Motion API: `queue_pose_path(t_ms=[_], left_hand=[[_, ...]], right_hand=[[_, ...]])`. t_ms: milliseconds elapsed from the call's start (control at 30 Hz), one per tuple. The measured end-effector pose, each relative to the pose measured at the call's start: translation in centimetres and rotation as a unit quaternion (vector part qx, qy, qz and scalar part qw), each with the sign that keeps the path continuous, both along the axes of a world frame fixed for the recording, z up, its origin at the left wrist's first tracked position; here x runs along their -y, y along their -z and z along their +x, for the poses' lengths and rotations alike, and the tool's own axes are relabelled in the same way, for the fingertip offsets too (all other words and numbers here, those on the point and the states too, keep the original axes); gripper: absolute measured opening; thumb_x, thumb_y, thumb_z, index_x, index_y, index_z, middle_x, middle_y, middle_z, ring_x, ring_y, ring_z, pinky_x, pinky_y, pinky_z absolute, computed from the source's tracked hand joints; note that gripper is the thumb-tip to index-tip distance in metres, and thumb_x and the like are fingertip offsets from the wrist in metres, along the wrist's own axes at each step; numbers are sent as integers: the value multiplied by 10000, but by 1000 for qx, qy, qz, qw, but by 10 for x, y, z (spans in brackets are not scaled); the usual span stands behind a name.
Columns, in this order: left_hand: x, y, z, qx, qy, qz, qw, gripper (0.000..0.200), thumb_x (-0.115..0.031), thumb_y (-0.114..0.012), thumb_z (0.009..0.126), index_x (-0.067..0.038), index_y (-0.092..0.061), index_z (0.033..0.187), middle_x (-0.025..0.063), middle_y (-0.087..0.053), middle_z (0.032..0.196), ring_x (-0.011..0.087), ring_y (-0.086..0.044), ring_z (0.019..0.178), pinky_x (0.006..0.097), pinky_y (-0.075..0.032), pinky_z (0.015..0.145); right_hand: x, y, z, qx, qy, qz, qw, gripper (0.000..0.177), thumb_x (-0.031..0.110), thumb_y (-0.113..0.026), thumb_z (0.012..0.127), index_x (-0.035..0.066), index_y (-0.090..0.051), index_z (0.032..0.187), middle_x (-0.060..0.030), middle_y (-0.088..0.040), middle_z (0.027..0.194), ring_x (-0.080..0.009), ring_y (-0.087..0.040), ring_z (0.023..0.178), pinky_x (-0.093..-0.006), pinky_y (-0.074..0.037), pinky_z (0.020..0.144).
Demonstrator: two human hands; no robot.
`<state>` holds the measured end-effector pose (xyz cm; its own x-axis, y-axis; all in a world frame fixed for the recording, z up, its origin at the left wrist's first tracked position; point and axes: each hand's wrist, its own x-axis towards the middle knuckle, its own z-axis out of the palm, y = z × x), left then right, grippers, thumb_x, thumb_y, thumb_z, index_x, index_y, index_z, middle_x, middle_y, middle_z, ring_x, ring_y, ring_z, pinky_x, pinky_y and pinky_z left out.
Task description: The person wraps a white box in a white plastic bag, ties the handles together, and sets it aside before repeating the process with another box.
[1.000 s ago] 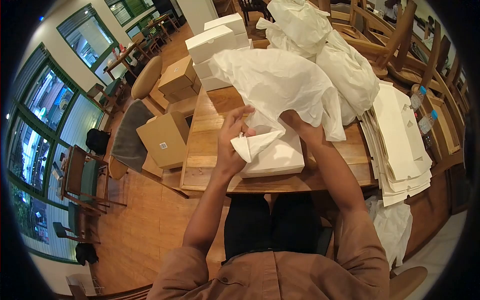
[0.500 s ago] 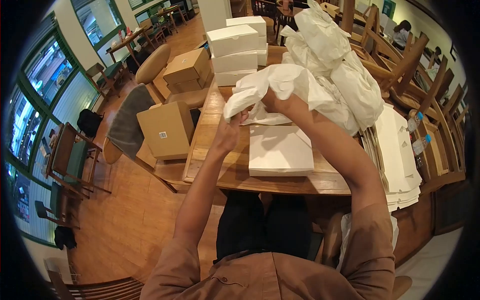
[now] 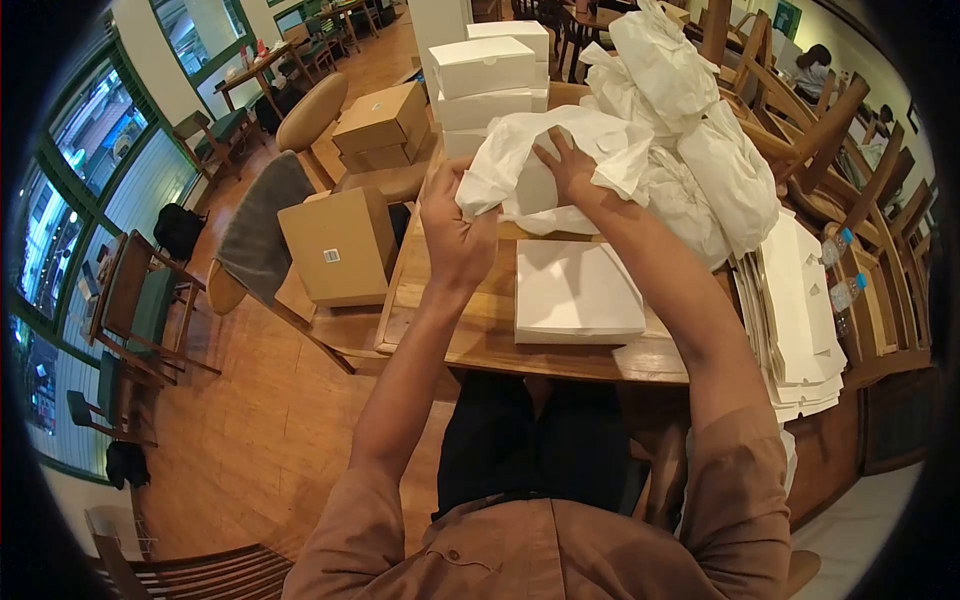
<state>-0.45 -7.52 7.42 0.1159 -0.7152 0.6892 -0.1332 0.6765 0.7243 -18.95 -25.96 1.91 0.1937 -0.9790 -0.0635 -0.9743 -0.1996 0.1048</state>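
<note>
A white plastic bag (image 3: 500, 150) hangs above the wooden table, its mouth spread toward me. My left hand (image 3: 460, 225) is closed round the left edge of the bag. Inside the bag's mouth is my right hand (image 3: 568, 168), fingers spread apart against the plastic. Below the bag, a closed white cardboard box (image 3: 580, 288) lies flat near the table's front edge, touched by neither hand. Filled or crumpled white bags (image 3: 730, 175) are heaped just beyond my right forearm.
Stacked white boxes (image 3: 484, 68) stand at the table's back left. Flattened white cartons (image 3: 800, 320) and plastic bottles (image 3: 845, 292) lie on the right. Brown cartons (image 3: 338, 248) rest on chairs at left. Wooden furniture (image 3: 800, 130) is piled at right.
The bag's mouth has opened wider. My right hand has come into view with fingers spread inside it, and my left hand has moved slightly up with its grip on the edge.
</note>
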Motion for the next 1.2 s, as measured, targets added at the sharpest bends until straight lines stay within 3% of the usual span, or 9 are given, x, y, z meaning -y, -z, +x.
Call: queue_pose_path(t_ms=[100, 167, 200, 433, 500, 767, 900, 1133, 1200], left_hand=[[10, 5, -2, 37, -36, -82, 995, 249, -38, -642, 855, 17, -669, 1097, 108, -664, 957, 213, -602, 965, 331, -469, 851], [12, 8, -2, 40, -9, -87, 995, 300, -29, -626, 857, -6, -675, 1153, 112, -676, 987, 206, -601, 983, 338, -472, 852], [13, 8, -2, 44, 16, -94, 995, 357, -20, -610, 859, -29, -681, 1208, 117, -688, 1018, 200, -601, 1001, 346, -475, 854], [8, 4, -13, 61, 83, -91, 991, 644, 19, -474, 880, -88, -455, 1515, 145, -700, 1168, 163, -603, 976, 296, -482, 853], [3, -4, -16, 11, 143, -30, 989, 734, 26, -443, 881, -88, -287, 1589, 143, -673, 1267, 128, -589, 888, 258, -490, 791], [5, -10, -11, 73, 140, -16, 987, 702, 10, -434, 904, -80, -256, 1577, 133, -579, 1423, 85, -558, 857, 232, -485, 697], [15, -1, -8, 114, 98, -68, 986, 617, 3, -451, 946, -72, -299, 1539, 140, -568, 1437, 74, -551, 885, 212, -477, 701], [8, -10, -1, 117, 96, -89, 985, 618, 31, -457, 946, -61, -290, 1534, 161, -556, 1438, 98, -580, 1036, 219, -492, 735], [10, -10, 2, 113, 52, -53, 991, 615, 60, -444, 934, -54, -299, 1521, 172, -551, 1437, 123, -583, 1104, 228, -498, 742]], right_hand=[[-25, -23, 6, -156, -71, -91, 981, 1084, 546, -845, 637, 206, -368, 1550, -188, -285, 1581, -425, -299, 1443, -481, -358, 1159], [-18, -30, 10, -177, -144, -79, 971, 762, 557, -823, 678, 46, -684, 1226, -216, -525, 1379, -418, -398, 1349, -465, -406, 1088], [-19, -27, 5, -24, -154, -105, 982, 612, 545, -809, 710, -7, -753, 968, -224, -616, 1209, -408, -454, 1258, -470, -418, 1042], [-13, -1, -5, 18, -99, -96, 990, 855, 527, -899, 578, 23, -663, 1228, -277, -572, 1266, -393, -439, 1323, -416, -384, 1102], [-5, 26, -7, 14, -140, -253, 957, 1022, 471, -925, 557, 58, -518, 1398, -307, -552, 1288, -414, -428, 1362, -410, -370, 1128], [1, -22, 23, -52, -162, -78, 982, 797, 352, -803, 742, 97, -489, 1428, -185, -576, 1325, -325, -523, 1251, -461, -410, 1030], [-7, -18, 26, -50, -250, -154, 954, 722, 398, -807, 728, 140, -571, 1360, -120, -652, 1204, -291, -570, 1145, -501, -435, 922], [20, 10, 33, -1, -213, -68, 975, 633, 476, -810, 695, 220, -666, 1256, -118, -657, 1223, -317, -583, 1158, -500, -454, 934], [45, 17, 36, -64, -208, 21, 976, 546, 484, -683, 831, 235, -635, 1314, -142, -639, 1290, -338, -578, 1208, -472, -443, 997]])
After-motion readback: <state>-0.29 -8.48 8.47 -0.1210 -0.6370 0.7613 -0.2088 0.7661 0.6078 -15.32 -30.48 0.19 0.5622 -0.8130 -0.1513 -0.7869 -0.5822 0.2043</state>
